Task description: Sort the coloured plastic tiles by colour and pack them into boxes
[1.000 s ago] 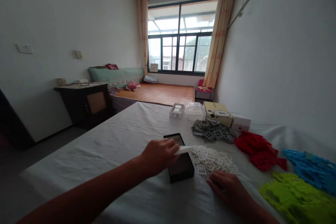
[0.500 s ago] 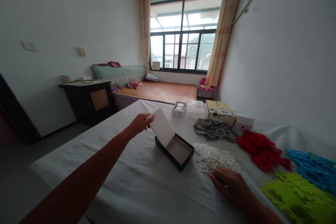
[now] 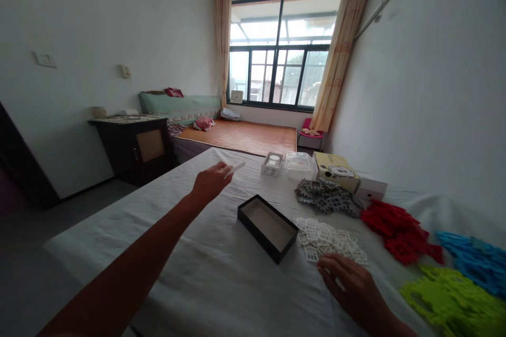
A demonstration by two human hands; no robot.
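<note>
My left hand (image 3: pixel 213 179) is closed on a thin white box lid (image 3: pixel 236 169), which I see almost edge-on above the cloth. To its lower right, a shallow black box (image 3: pixel 269 226) with a pale inside lies uncovered on the white cloth (image 3: pixel 205 274). My right hand (image 3: pixel 351 287) rests loosely curled at the near edge of a heap of white lattice-like plastic pieces (image 3: pixel 328 237), thumb and fingers a little apart. No object shows in its grasp.
Beyond the heap lie grey interlocking pieces (image 3: pixel 328 197), then red (image 3: pixel 399 229), blue (image 3: pixel 474 255) and lime-green ones (image 3: pixel 450 295) to the right. A small white box (image 3: pixel 271 169), a clear plastic tub (image 3: pixel 298 166) and a yellow carton (image 3: pixel 336 168) stand at the back.
The lid has come away from the black box and turned from showing its flat face to nearly edge-on. My right hand has stayed by the white pieces.
</note>
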